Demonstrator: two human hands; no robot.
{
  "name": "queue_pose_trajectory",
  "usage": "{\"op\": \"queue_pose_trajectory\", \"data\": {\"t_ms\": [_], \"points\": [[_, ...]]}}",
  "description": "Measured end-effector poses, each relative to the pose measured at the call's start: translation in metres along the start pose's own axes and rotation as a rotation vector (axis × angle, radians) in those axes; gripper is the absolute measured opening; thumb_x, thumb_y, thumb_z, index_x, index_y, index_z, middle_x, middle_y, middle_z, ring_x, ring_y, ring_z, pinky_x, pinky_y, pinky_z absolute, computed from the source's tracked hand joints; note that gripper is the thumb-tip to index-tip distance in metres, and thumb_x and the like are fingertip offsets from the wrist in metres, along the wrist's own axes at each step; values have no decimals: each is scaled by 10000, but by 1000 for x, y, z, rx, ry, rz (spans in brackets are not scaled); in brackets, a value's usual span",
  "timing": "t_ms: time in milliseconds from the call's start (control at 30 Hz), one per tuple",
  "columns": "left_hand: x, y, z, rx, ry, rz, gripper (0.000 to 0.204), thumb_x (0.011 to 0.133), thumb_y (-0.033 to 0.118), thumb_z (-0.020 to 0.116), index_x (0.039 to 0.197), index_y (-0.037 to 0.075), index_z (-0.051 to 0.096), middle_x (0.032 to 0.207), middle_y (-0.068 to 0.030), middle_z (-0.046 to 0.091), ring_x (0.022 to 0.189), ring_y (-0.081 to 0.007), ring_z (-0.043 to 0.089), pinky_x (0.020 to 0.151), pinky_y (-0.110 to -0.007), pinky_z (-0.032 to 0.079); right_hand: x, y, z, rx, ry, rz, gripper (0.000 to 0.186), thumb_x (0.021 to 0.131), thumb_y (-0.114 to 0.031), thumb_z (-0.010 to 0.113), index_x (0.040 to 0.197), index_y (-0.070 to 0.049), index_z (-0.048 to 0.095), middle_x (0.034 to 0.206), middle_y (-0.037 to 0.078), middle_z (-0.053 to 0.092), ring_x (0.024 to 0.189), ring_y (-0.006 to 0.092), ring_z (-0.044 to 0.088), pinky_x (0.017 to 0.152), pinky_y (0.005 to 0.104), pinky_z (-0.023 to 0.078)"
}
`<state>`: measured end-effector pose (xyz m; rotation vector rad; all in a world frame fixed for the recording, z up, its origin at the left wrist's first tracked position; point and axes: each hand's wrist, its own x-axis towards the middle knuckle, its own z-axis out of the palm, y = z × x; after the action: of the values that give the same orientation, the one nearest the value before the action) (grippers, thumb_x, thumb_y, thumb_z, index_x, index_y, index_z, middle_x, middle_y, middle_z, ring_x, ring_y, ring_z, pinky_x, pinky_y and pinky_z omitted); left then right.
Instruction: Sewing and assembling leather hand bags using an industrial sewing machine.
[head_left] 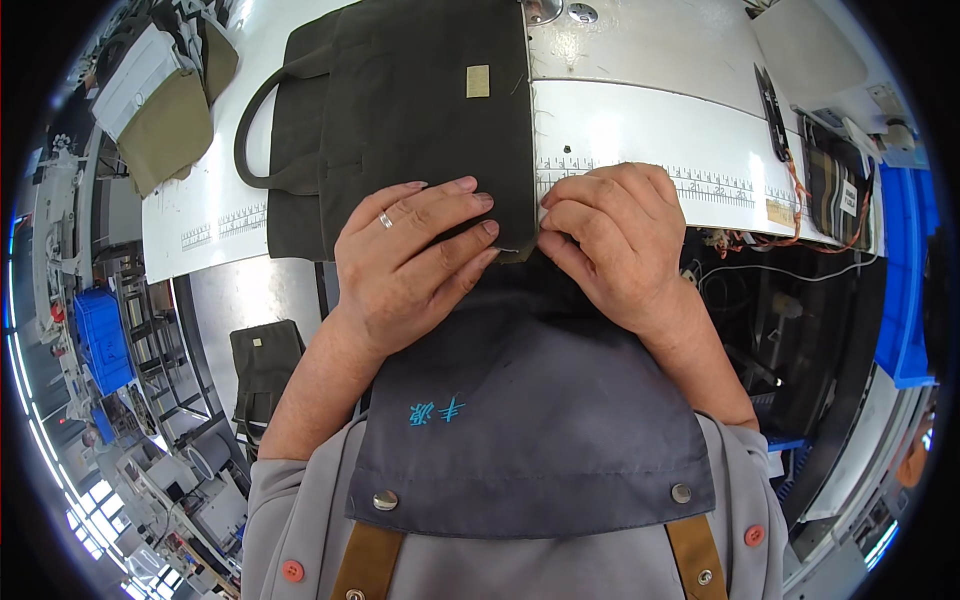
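Head view: a dark olive-green fabric bag point(420, 130) lay flat on a white table point(650, 120), left of centre at the top, with its lower edge at the near edge of the tabletop
Dark looped fabric handle point(243, 135): projected from the left side of the bag
Small pale-yellow rectangular patch point(478, 81): sat near the right edge of the bag
Left hand point(415, 255): rested on the lower right part of the bag, fingers extended toward the right with narrow gaps between them; a silver-coloured ring point(385, 219) encircled one finger
Right hand point(615, 240): was positioned at the lower right corner of the bag, fingers curled and close together; whether the fingertips were clamped on the fabric edge could not be told
Printed ruler scale point(715, 185): ran along the tabletop to the right of the bag
Black thread snips point(772, 112): lay at the right of the tabletop, near orange thread point(798, 190) and a dark striped fabric piece point(838, 190)
Smaller dark olive fabric bag point(268, 370): was located below the tabletop, left of the left forearm
Dark grey apron point(540, 420): covered the person's front, over a light grey garment point(300, 500)
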<state>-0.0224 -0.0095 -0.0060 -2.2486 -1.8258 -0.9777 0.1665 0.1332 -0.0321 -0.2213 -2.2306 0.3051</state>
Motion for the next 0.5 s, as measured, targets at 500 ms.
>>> {"op": "queue_pose_trajectory", "data": {"t_ms": [500], "points": [[-9, -5, -2, 403, 52, -59, 368, 855, 125, 663, 1211, 79, 746, 1262, -49, 740, 1233, -202, 684, 1134, -440, 390, 13, -5, -4, 51, -15, -125, 149, 694, -100, 790, 838, -86, 752, 897, 10, 733, 834, 175, 711, 692, 302, 495]]}}
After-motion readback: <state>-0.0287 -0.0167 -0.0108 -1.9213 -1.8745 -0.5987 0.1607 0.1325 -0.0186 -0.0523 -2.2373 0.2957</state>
